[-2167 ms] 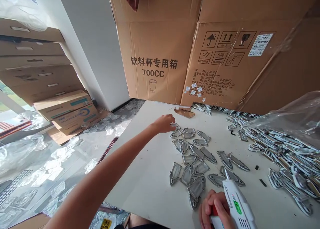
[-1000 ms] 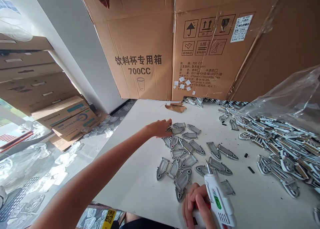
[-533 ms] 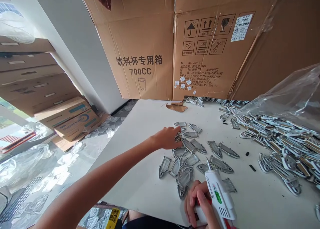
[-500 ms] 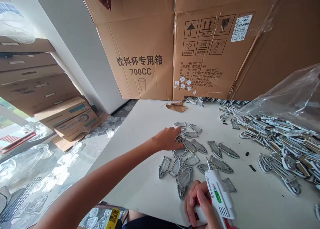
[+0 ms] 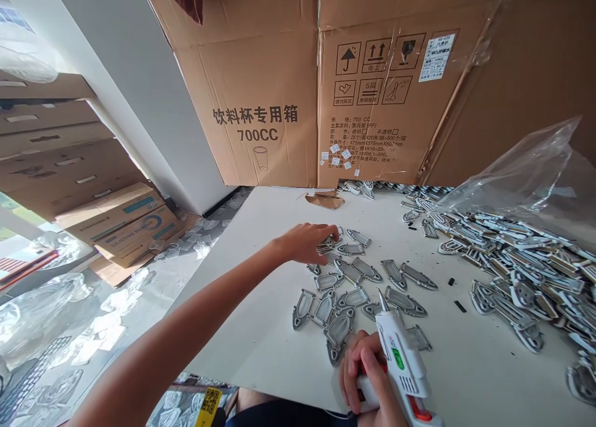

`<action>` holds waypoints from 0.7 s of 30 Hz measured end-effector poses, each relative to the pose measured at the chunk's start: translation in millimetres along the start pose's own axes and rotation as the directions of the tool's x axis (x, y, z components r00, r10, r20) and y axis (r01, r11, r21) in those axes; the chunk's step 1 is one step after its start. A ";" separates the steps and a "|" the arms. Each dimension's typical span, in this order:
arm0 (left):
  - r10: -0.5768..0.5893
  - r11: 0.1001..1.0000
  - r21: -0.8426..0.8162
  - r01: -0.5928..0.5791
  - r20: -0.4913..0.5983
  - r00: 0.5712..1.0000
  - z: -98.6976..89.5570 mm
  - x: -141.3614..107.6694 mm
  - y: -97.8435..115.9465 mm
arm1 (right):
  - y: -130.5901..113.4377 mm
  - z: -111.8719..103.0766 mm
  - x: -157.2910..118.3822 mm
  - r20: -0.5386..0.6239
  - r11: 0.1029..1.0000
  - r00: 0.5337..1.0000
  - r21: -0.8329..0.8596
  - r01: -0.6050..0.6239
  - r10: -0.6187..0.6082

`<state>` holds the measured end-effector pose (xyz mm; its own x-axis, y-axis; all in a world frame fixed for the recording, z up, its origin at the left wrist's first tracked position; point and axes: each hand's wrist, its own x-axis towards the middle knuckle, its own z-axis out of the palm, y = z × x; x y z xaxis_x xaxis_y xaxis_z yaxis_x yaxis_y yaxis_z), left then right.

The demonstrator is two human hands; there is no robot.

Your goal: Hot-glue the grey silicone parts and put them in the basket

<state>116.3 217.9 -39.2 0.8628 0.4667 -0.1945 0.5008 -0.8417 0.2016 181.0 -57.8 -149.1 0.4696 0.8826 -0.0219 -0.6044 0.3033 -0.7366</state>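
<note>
While the right hand [image 5: 365, 371] wraps around a white hot glue gun [image 5: 400, 359], the left hand [image 5: 305, 244] pinches a grey shield-shaped cutout [image 5: 327, 247] among others scattered across the white counter [image 5: 261, 303].

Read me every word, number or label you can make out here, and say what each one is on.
"饮料杯专用箱" on the carton
"700CC" below it
"向上" under the arrows
"5层" under the stacking sign
"SILICONE RUBBER" on the box
Too small to read: the carton's spec lines, the white label, the glue gun and the yellow tag.
</note>
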 end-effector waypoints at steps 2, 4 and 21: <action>0.067 0.998 -0.001 -0.068 0.046 0.997 -2.6 -3.5 -6.9 | -0.4 -0.6 0.0 0.003 1.000 1.000 -0.009 0.000 0.000; 0.121 0.993 -0.006 -0.121 0.087 0.989 -0.9 -9.4 -11.5 | 0.2 -2.3 0.6 0.022 1.000 1.000 -0.020 0.006 -0.005; -0.179 0.974 -0.142 0.177 0.002 0.984 16.0 -76.8 30.1 | -4.6 -0.1 0.2 0.057 0.999 0.998 -0.023 0.036 -0.034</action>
<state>64.0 152.4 -33.6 0.7593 0.6089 -0.2295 0.6504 -0.6988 0.2978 184.0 -59.0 -145.8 0.4526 0.8907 0.0420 -0.5726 0.3264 -0.7521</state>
